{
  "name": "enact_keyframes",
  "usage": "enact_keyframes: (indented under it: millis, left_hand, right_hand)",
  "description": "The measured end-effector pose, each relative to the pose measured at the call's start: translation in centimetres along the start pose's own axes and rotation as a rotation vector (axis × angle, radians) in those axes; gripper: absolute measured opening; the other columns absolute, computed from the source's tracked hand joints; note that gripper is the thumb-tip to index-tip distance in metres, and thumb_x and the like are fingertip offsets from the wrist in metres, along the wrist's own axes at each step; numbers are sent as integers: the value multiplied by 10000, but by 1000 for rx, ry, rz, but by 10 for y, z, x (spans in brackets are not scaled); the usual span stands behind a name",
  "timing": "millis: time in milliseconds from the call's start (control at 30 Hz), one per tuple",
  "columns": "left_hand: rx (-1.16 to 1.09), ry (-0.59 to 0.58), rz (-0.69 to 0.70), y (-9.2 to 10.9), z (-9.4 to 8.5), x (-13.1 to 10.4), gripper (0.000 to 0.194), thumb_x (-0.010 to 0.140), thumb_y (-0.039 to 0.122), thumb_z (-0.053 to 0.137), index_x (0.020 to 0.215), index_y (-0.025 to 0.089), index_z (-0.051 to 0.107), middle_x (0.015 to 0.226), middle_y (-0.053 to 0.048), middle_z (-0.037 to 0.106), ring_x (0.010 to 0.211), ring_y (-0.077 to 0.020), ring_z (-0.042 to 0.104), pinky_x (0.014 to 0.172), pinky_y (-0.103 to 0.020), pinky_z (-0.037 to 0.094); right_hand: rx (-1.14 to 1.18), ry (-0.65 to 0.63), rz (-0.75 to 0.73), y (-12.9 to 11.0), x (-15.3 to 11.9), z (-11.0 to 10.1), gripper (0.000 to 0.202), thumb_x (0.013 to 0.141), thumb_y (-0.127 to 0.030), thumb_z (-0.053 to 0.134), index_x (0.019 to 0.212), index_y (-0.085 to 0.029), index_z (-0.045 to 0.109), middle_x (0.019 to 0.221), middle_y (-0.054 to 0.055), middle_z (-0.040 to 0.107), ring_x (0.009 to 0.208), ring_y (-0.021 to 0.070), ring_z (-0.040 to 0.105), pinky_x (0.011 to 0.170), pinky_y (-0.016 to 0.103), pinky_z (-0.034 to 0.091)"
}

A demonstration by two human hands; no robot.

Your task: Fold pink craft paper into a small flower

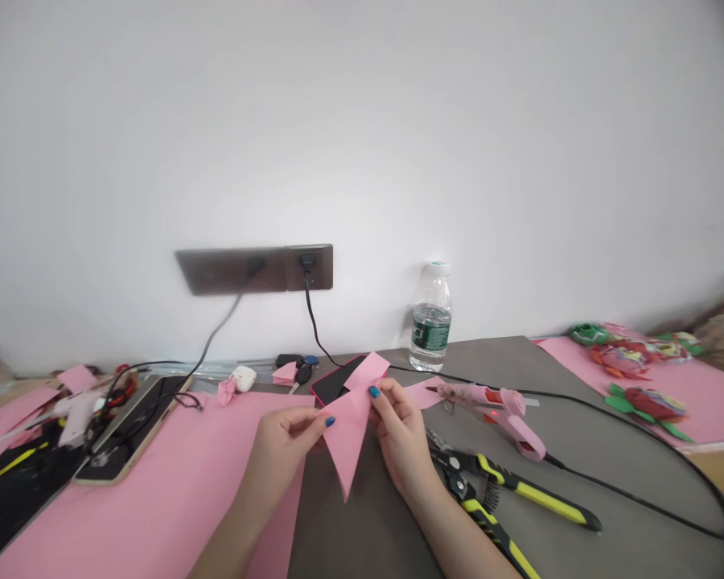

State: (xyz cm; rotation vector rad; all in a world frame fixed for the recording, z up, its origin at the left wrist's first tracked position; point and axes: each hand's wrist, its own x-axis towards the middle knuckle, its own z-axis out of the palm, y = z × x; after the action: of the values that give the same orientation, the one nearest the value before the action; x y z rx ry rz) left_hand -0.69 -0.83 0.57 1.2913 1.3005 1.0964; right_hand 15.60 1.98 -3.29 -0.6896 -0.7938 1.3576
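- We held folded pink paper (347, 426) at the frame's lower centre, point downward.
- Our left hand (286, 446) pinched its left corner between thumb and fingers.
- Our right hand (401, 434) pinched its right side.
- We saw a pink glue gun (510, 412) above pliers (500, 474), lower right.

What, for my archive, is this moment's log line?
left hand: pinching folded pink paper; right hand: same; hot glue gun: unheld; water bottle: upright
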Motion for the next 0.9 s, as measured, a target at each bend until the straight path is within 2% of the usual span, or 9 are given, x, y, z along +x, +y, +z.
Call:
enact_keyframes:
  millis: [100, 267, 367, 533, 733, 900]
  left_hand:
    - [3, 9, 14, 0, 0, 0, 249, 726, 381, 710, 630, 154, 745, 572, -26, 658, 569, -176, 601, 555, -253, 514]
    - [-9, 49, 10, 3, 3, -1, 205, 683, 354, 738, 647, 153, 760, 590, -32, 679, 603, -196, 629, 590, -276, 547]
    - [-7, 68, 7, 4, 3, -1, 227, 681, 376, 735, 655, 153, 767, 594, -31, 683, 605, -191, 632, 588, -273, 551]
    - [-6, 36, -2, 3, 2, -1, 245, 712, 388, 717, 714, 154, 791, 624, -35, 699, 624, -188, 643, 603, -273, 559]
    - [1, 30, 2, 1, 1, -1, 241, 726, 383, 719, 713, 151, 780, 622, -32, 693, 619, -183, 641, 598, -269, 552]
    - [-14, -75, -79, 3, 3, -2, 293, 750, 429, 694, 684, 144, 713, 617, -40, 705, 613, -182, 679, 571, -247, 535]
  right_hand:
    - [-32, -17, 9, -1, -1, 1, 240, 774, -410, 742, 796, -210, 610, 702, -19, 586, 608, 128, 516, 573, 221, 433]
    - [-125, -158, 108, -4, -4, 6, 301, 733, -445, 764, 850, -186, 666, 787, 42, 707, 735, 212, 630, 671, 300, 498]
    - [-130, -159, 141, -4, -4, 6, 315, 701, -457, 784, 817, -179, 690, 783, 54, 732, 758, 244, 655, 695, 339, 510]
    - [-117, -134, 132, -2, -1, 5, 312, 674, -445, 807, 797, -175, 708, 762, 51, 738, 706, 228, 652, 680, 331, 501]
    - [-96, -150, 130, 0, -2, 3, 273, 725, -431, 776, 790, -178, 697, 696, 18, 672, 673, 190, 592, 649, 288, 461]
    - [-168, -30, 30, 5, -2, -2, 410, 800, -513, 676, 586, -177, 579, 550, -36, 461, 529, 116, 384, 512, 235, 320]
